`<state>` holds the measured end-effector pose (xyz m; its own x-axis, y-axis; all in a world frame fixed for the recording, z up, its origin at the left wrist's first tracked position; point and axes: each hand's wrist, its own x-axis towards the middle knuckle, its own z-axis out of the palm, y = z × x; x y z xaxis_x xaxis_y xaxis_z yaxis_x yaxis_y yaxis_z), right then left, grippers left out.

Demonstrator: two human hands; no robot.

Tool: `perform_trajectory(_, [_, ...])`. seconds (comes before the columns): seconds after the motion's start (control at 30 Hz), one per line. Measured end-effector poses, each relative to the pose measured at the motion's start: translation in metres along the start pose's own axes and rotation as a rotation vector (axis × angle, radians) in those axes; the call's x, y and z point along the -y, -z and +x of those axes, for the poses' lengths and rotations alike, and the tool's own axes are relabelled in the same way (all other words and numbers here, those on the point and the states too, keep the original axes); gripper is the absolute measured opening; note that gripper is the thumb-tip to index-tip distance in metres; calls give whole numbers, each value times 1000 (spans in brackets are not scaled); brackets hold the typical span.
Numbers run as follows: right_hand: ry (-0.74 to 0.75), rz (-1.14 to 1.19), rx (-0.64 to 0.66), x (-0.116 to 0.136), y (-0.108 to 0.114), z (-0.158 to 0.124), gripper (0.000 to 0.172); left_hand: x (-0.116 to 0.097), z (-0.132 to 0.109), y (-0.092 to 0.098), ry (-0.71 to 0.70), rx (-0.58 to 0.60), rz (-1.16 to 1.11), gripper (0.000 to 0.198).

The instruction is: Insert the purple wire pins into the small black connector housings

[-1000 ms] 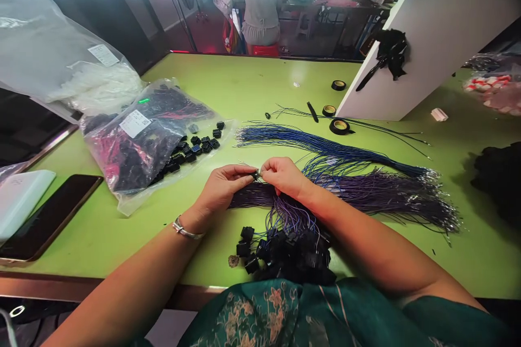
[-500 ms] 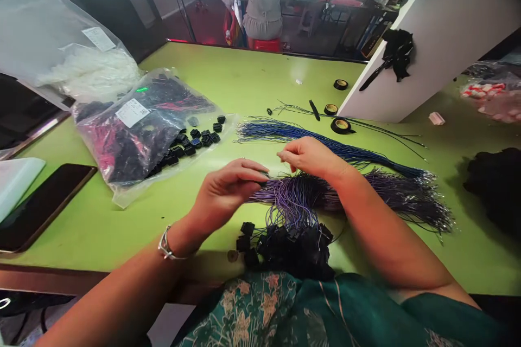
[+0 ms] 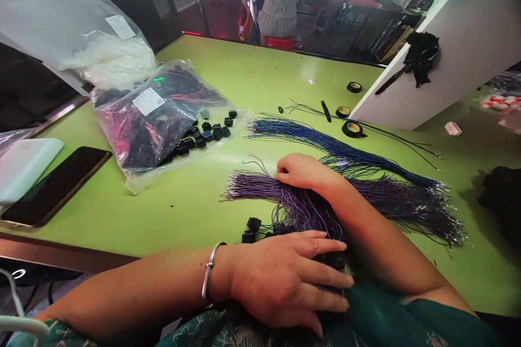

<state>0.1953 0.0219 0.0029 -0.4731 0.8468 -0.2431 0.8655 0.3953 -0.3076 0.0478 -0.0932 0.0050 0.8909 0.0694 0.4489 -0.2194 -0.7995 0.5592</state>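
My left hand (image 3: 285, 276) lies with fingers spread, palm down, over the pile of black plastic connectors (image 3: 253, 224) at the table's near edge, hiding most of them. Purple wires run from that pile up to the purple wire bundle (image 3: 254, 185), whose left ends show bare metal tips. On the bundle's middle, my right hand (image 3: 305, 171) is closed with curled fingers around some purple wires; its fingertips are partly hidden. A few thin wires stick up just left of it. Behind it lies a bundle of blue wires (image 3: 293, 129).
A clear bag (image 3: 140, 135) at left spills loose black connectors (image 3: 207, 134). A phone (image 3: 55, 187) and a white box-like item (image 3: 30, 165) lie at far left. Black tape rolls (image 3: 352, 129) sit by a white upright panel (image 3: 443, 49). A person stands beyond the table.
My left hand has moved down and right from above the purple wires onto the connector pile, its fingers now spread. My right hand has lowered onto the purple bundle. The view has shifted slightly.
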Motion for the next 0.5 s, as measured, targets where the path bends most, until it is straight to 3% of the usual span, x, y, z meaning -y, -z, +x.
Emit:
perform_trajectory(0.13, [26,17,-43,-7,-1,2,23,-5,-1,11,65,-11,-28,29])
perform_trajectory(0.2, [24,13,-51,-12,1,0,25,-3,-7,19,134,-139,-79,26])
perform_trajectory(0.27, [33,17,3,-14,3,-2,22,7,-20,32,303,-359,-41,25])
perform_trajectory(0.33, [43,26,71,-15,4,-4,18,29,-41,50,568,-637,144,22])
perform_trajectory(0.4, [53,33,115,-13,5,-5,16,60,-68,74,797,-808,370,24])
perform_trajectory(0.47, [47,38,124,-11,6,-5,16,92,-94,96,956,-845,601,29])
perform_trajectory(0.5, [33,39,113,-9,7,-5,15,106,-104,104,1005,-788,678,32])
